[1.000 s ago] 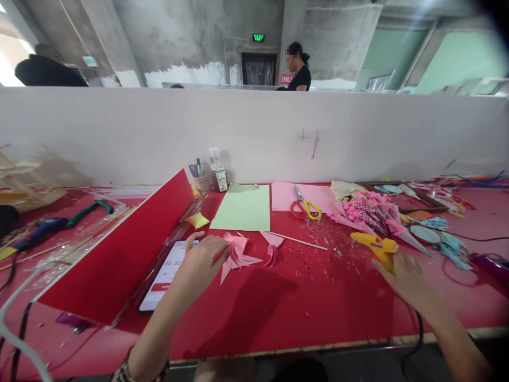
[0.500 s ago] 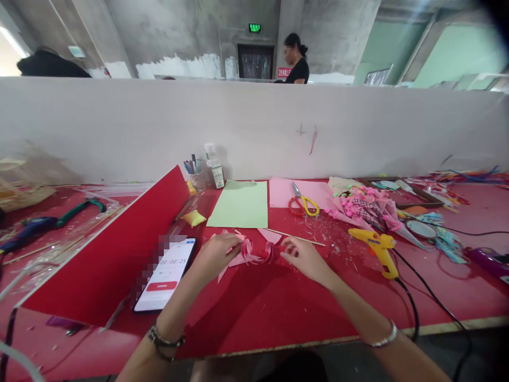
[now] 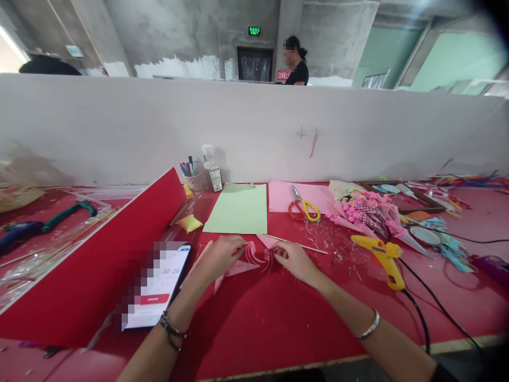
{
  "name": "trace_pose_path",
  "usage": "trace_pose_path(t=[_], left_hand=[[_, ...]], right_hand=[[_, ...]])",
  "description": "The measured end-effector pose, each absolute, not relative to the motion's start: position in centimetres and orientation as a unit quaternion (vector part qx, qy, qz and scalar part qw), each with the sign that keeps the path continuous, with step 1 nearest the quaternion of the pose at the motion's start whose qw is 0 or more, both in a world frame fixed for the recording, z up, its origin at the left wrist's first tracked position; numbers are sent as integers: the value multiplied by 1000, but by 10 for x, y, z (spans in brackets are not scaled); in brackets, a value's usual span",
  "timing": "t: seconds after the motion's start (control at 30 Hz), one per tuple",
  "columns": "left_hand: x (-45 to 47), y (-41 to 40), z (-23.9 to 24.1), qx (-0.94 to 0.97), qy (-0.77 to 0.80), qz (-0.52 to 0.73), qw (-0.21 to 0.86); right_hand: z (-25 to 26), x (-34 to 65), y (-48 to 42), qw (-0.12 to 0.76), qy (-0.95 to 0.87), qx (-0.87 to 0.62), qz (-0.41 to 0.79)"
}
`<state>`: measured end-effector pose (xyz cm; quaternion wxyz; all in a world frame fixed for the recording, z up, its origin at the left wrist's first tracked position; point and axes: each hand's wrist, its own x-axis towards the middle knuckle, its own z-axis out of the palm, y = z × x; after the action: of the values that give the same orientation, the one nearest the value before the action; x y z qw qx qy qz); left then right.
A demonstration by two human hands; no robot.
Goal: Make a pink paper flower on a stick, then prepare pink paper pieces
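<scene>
A curled pink paper strip [image 3: 256, 255], cut into fringes, is stretched between my hands just above the red tabletop. My left hand [image 3: 223, 253] pinches its left end with the fingertips. At the other end, the thumb and fingers of my right hand [image 3: 295, 260] are closed on the fringed curls. Pink paper pieces [image 3: 238, 268] lie beneath and beside the left hand, one partly covered by it. Behind the strip a thin wooden stick [image 3: 298, 244] rests on the table, close to another pink scrap [image 3: 267, 240].
A phone [image 3: 159, 286] and a propped red board [image 3: 95, 265] stand left. Green paper [image 3: 238, 208], pink sheets [image 3: 282, 194] and scissors [image 3: 304, 209] lie behind. On the right are a yellow glue gun [image 3: 382, 257] and pink cone-shaped crafts [image 3: 369, 212]. A person [image 3: 299, 66] is beyond the partition.
My right hand has moved left and closed its fingers on the strip's right end; they were apart before. My left hand stays at the left end. The view has shifted slightly.
</scene>
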<state>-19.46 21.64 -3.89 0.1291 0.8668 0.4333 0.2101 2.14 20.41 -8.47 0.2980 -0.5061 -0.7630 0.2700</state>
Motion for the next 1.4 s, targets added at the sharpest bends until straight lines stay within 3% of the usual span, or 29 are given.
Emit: trace_pose_path(t=[0.33,1.4], left_hand=[[-188,221,-81,882,382,225,157],[-171,212,-86,905,382,156,108]], right_hand=[[-70,36,199,334,-781,-461,255],[-87,31,192,289,-805,-436,281]])
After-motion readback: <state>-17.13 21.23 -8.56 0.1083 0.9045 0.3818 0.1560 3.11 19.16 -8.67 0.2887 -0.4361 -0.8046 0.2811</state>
